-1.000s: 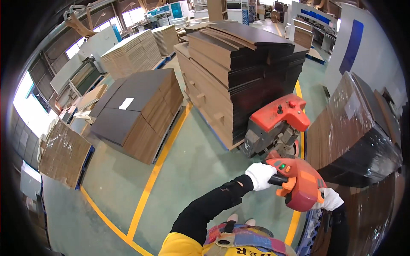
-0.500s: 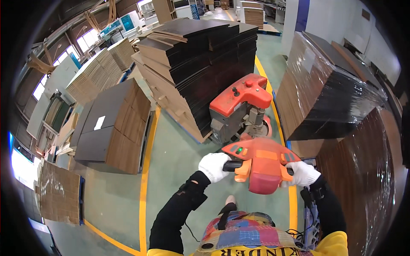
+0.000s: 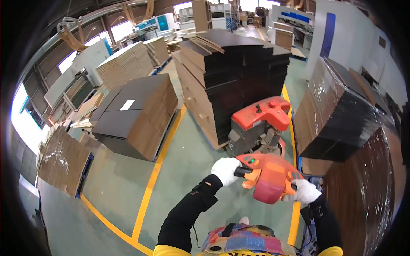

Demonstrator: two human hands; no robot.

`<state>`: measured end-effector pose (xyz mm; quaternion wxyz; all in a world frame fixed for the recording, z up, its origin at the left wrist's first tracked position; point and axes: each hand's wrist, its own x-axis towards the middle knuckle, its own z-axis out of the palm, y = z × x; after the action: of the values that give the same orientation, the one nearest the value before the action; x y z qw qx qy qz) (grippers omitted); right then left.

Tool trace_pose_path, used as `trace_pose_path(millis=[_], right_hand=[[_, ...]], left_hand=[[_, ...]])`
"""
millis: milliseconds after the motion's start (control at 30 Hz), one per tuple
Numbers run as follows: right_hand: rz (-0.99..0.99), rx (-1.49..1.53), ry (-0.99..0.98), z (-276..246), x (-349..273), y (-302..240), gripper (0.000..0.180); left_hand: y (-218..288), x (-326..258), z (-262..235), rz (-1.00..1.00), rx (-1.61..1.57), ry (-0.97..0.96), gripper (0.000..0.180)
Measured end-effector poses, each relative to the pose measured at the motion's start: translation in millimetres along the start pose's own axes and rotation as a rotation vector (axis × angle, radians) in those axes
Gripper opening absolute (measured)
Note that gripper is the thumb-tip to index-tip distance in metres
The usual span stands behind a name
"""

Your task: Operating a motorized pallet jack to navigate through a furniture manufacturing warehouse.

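My left hand [image 3: 226, 170], in a white glove, is clenched around the black grip on the left side of the orange tiller head [image 3: 268, 182]; my right hand [image 3: 304, 192], also gloved, is clenched around the grip on its right side. The tiller head sits directly in front of my torso, between both hands, just below the orange pallet truck body [image 3: 259, 117]. The truck body stands against a tall stack of dark cardboard sheets [image 3: 232, 72]. A wrapped pallet load [image 3: 337, 115] stands close on the right. A yellow floor line [image 3: 160, 166] runs along the green floor [image 3: 115, 183] on the left.
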<state>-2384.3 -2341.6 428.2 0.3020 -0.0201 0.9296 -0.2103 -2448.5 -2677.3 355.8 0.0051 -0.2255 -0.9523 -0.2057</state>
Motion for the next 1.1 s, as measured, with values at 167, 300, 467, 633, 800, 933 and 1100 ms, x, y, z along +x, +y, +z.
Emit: trace_pose_path(millis=[167, 300, 467, 633, 800, 933, 1100], right_hand=[[-0.008, 0.111, 0.004, 17.1, 2.0, 18.1, 0.091], [0.030, 0.235, -0.011, 20.2, -18.8, -5.1, 0.078], [0.034, 0.204, -0.006, 23.7, -29.7, -6.5, 0.073], [-0.128, 0.237, 0.078, 36.5, -42.2, 7.5, 0.056], [-0.038, 0.180, 0.000, 42.4, -57.8, 5.7, 0.065], [-0.041, 0.220, -0.019, 36.8, -93.9, -10.5, 0.068], [-0.109, 0.113, 0.007, 38.5, -136.4, -22.7, 0.053]], left_hand=[[-0.8, -12.8, 4.2, 0.035, -0.062, 0.086, 0.020], [2.0, -27.3, 5.9, 0.011, -0.075, 0.112, 0.018], [7.8, -40.9, 8.8, 0.020, -0.060, 0.101, 0.018], [22.0, -55.2, 6.3, 0.003, -0.029, 0.069, 0.018], [33.4, -75.7, 7.6, -0.024, -0.051, 0.142, 0.015], [51.4, -88.2, 1.3, -0.052, -0.009, 0.169, 0.017], [77.6, -118.8, -15.5, -0.172, 0.050, 0.113, 0.018]])
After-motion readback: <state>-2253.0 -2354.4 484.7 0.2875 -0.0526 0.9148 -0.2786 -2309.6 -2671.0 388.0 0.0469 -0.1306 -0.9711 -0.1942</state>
